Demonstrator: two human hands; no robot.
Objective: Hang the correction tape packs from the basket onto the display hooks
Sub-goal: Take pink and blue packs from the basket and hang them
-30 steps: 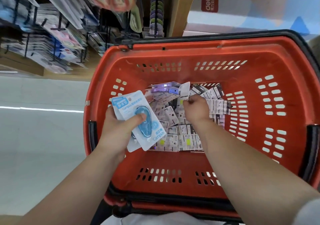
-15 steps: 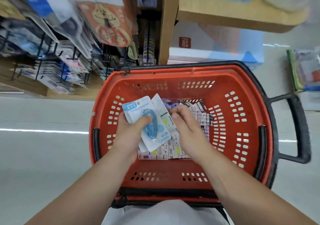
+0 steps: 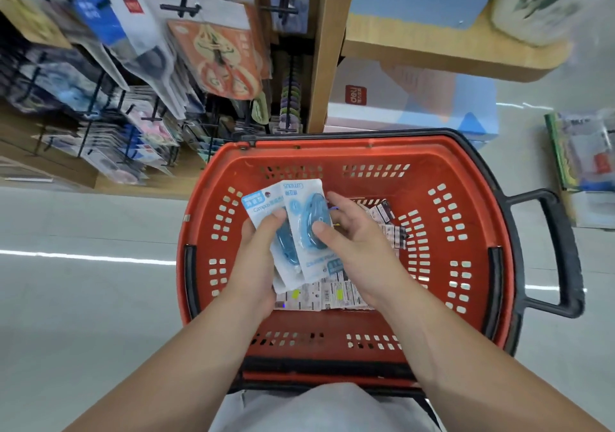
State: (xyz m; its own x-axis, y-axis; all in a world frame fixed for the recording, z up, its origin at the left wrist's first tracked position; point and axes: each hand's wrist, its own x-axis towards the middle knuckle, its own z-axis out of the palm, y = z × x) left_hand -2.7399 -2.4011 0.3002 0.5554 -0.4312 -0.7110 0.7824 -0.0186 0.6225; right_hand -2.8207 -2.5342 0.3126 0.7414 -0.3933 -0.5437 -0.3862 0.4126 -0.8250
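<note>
A red basket (image 3: 466, 172) stands in front of me with several correction tape packs (image 3: 336, 295) lying face down on its bottom. Over it my left hand (image 3: 258, 258) grips a small stack of blue correction tape packs (image 3: 263, 203), thumb on the front one. My right hand (image 3: 352, 242) holds another blue pack (image 3: 307, 218) against that stack, upside down, with the thumb on its blister. The display hooks (image 3: 181, 7) with hanging goods fill the upper left.
A wooden shelf post (image 3: 327, 49) rises behind the basket. A white and blue box (image 3: 412, 99) sits under a wooden shelf (image 3: 442, 55) at the back right. The basket's black handle (image 3: 559, 252) sticks out right. More goods (image 3: 582, 162) stand on the floor far right.
My right hand has lifted a blue pack out of the basket and brought it against the stack in my left hand. The view has tilted up toward the hooks.
</note>
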